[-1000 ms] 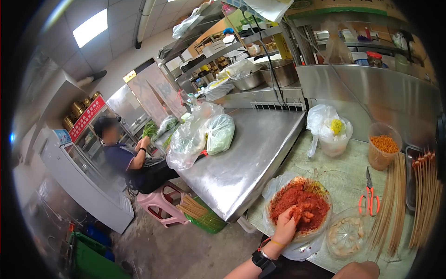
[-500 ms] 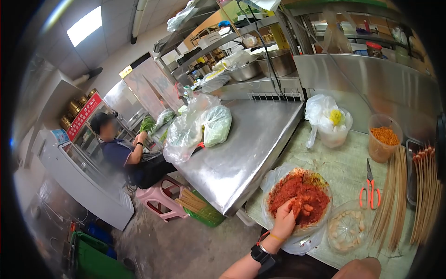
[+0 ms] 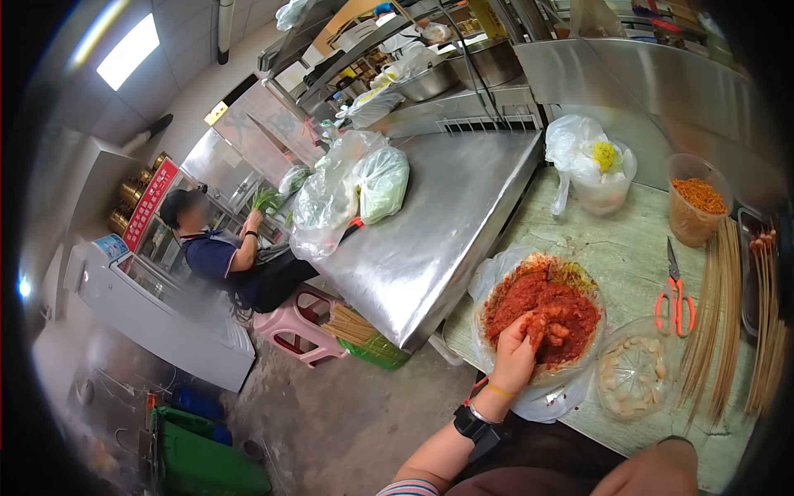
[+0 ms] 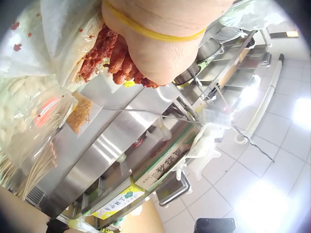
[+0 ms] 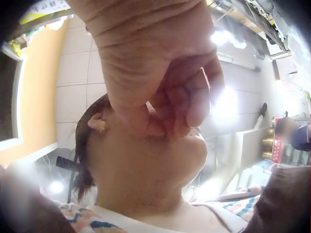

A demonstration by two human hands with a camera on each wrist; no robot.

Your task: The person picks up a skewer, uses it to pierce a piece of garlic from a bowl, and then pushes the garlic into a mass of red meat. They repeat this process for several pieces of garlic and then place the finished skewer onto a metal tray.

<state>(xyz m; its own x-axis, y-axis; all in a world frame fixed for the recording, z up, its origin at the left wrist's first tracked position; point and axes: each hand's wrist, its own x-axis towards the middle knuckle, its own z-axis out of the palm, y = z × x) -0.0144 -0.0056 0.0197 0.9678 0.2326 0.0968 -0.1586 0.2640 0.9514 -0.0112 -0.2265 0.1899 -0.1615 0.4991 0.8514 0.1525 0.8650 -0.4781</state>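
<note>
A plastic-lined bowl of chunky red paste (image 3: 517,302) sits near the table's front edge. Into it reaches the left hand (image 3: 519,351), its curled fingers coated red and gripping some paste. The left wrist view shows this hand (image 4: 165,43) with a yellow band and red-covered fingertips beside red paste (image 4: 99,53); the bag partly hides the bowl. In the right wrist view the right hand (image 5: 160,82) is raised in front of the chin, fingers loosely bent, with no object visible in it.
Right of the bowl are a clear tub of pale pieces (image 3: 633,372), scissors (image 3: 674,302), wooden skewers (image 3: 713,322) and an orange-filled tub (image 3: 699,202). A bagged white tub (image 3: 602,178) stands behind. A steel table (image 3: 447,207) adjoins; another person (image 3: 211,248) sits beyond, handling greens.
The head view has tilted, so the bowl and table items appear higher in it. The left hand stays in the paste with little visible change in its fingers.
</note>
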